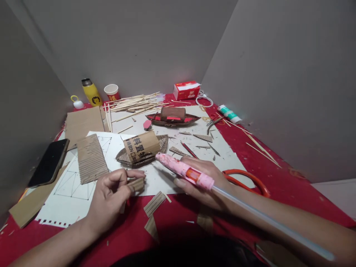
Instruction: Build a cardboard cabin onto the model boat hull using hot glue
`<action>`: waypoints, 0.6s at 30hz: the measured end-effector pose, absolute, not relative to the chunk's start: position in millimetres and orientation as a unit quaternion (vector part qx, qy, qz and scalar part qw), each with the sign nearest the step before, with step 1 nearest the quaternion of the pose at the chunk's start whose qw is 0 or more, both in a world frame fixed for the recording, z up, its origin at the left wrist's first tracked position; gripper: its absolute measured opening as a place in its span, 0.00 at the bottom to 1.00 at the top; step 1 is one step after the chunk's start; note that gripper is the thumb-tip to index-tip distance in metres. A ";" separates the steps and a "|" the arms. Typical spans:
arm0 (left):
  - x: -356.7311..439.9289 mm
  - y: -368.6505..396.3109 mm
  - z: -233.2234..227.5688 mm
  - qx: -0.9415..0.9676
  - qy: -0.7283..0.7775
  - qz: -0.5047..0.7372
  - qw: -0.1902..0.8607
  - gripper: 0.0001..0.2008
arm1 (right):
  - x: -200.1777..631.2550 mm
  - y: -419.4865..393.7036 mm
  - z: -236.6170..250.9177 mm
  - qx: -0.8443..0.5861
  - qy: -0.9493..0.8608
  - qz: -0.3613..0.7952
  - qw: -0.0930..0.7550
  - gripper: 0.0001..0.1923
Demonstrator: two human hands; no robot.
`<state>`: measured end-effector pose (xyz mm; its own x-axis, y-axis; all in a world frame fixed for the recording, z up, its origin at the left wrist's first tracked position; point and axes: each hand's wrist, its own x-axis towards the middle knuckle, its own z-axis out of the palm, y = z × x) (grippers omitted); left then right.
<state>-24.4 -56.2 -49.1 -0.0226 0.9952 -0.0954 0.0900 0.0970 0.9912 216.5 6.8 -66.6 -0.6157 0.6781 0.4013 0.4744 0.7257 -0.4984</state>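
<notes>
My left hand [111, 196] pinches a small cardboard strip [135, 184], my right hand [204, 181] grips the pink glue gun [185, 171]; at twelve o'clock one cardboard boat [172, 118] looks finished, the nearer boat [142, 149] not yet.

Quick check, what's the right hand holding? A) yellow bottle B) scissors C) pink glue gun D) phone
C: the right hand grips the pink glue gun, a clear glue stick trailing from its back; the left hand pinches a small cardboard piece.
</notes>
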 end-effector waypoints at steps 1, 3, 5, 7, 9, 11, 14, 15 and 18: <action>-24.2 -55.0 -49.4 0.448 0.542 0.459 0.543 0.14 | 216.2 7.4 -67.9 -0.321 -0.880 0.184 0.298 0.21; -23.5 -51.9 -48.6 0.360 0.522 0.466 0.618 0.13 | 216.0 8.2 -71.0 -0.312 -0.877 0.201 0.307 0.17; -23.3 -48.5 -45.8 0.300 0.515 0.474 0.648 0.12 | 216.6 8.4 -74.7 -0.297 -0.877 0.200 0.321 0.14; -24.4 -45.3 -42.3 0.281 0.517 0.479 0.651 0.11 | 217.7 8.1 -78.0 -0.282 -0.880 0.191 0.332 0.14; -27.0 -42.8 -39.6 0.283 0.517 0.472 0.655 0.09 | 219.1 7.3 -79.3 -0.283 -0.883 0.181 0.329 0.15; -30.0 -41.7 -38.6 0.283 0.519 0.459 0.663 0.09 | 220.2 6.5 -77.9 -0.289 -0.887 0.169 0.320 0.16; -33.6 -42.3 -39.6 0.273 0.534 0.452 0.660 0.15 | 219.5 6.6 -73.0 -0.285 -0.896 0.143 0.308 0.17; -34.3 -43.0 -40.1 0.271 0.540 0.455 0.654 0.17 | 218.5 7.2 -71.7 -0.289 -0.898 0.136 0.302 0.18; -34.9 -45.2 -40.6 0.293 0.567 0.475 0.606 0.21 | 215.0 10.3 -71.2 -0.290 -0.904 0.118 0.290 0.19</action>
